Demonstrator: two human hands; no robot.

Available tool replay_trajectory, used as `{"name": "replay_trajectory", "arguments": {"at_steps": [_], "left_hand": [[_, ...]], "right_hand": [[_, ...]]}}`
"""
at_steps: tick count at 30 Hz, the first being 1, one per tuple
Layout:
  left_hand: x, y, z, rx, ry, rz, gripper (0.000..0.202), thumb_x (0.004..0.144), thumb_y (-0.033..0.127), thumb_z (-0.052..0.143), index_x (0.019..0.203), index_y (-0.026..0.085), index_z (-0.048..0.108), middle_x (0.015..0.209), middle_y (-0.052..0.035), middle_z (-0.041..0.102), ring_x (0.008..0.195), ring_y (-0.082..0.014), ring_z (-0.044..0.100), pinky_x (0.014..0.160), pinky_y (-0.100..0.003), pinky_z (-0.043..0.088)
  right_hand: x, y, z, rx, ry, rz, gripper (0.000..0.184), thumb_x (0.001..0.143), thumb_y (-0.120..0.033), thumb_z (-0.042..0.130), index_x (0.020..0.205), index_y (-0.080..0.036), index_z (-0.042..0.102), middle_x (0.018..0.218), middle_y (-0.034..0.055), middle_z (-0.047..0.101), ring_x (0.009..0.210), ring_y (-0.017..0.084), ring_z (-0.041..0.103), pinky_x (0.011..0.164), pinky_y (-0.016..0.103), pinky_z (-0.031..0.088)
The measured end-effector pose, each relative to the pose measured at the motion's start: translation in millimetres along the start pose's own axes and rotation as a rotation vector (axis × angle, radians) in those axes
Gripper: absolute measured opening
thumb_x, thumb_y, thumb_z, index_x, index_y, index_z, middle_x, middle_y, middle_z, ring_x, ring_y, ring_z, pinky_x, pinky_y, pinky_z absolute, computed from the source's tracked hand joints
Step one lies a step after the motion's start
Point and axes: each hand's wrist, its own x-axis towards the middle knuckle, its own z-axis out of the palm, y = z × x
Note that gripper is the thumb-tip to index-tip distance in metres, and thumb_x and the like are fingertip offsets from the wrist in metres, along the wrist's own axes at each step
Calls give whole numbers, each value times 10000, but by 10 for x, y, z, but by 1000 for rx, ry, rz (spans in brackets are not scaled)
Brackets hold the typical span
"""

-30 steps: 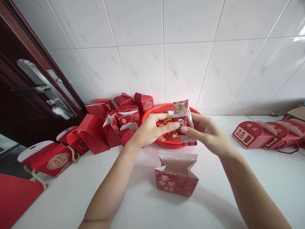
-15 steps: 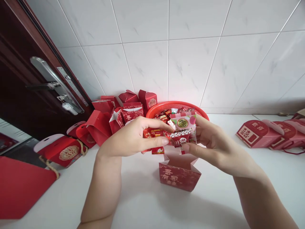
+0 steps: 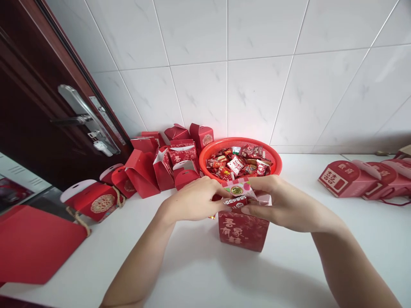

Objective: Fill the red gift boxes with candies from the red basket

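Note:
A red gift box (image 3: 243,233) with pale characters stands upright on the white tabletop, its top open. Over its mouth my right hand (image 3: 282,207) is closed on wrapped candies, among them a pink one (image 3: 236,190) with a round green-gold label and a red one with a dotted edge. My left hand (image 3: 195,200) is closed at the box's left rim, its fingertips against these candies. A bit of shiny wrapper shows below it; the rest of what it holds is hidden. Just behind is a red plastic basket (image 3: 276,160) of assorted wrapped candies.
Several red gift boxes (image 3: 141,171) crowd the back left, and a rope-handled one (image 3: 93,203) sits nearer. More boxes (image 3: 348,179) line up at the right. A tiled wall (image 3: 257,94) closes the back; a dark door (image 3: 38,85) with a metal handle is at left.
Both hands have come down with the candies from above the box to its mouth. The candies in the basket are now more visible.

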Motion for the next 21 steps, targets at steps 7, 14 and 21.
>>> {"name": "replay_trajectory", "arguments": {"at_steps": [7,14,21], "left_hand": [[-17,-7,-14,65,8,-84,363,820,272,618,512,213,433,449,39,414,417,-121,355,447,-302,200],[-93,64,-64,170,-47,-130,424,834,337,648,497,205,428,426,41,419,414,-118,364,489,-303,207],[-166,73,-133,294,-101,-200,224,792,327,646,612,212,579,543,26,525,555,-152,484,542,-291,268]], "right_hand": [[21,76,48,-214,48,59,256,808,-105,589,769,-251,383,645,-50,473,550,129,379,479,273,268],[-4,-18,47,-340,-75,114,236,826,-80,546,762,-240,386,624,-49,486,518,119,371,477,273,239],[-27,-90,62,-470,-149,106,80,932,-165,554,979,-212,598,723,2,638,587,149,513,554,256,329]]}}
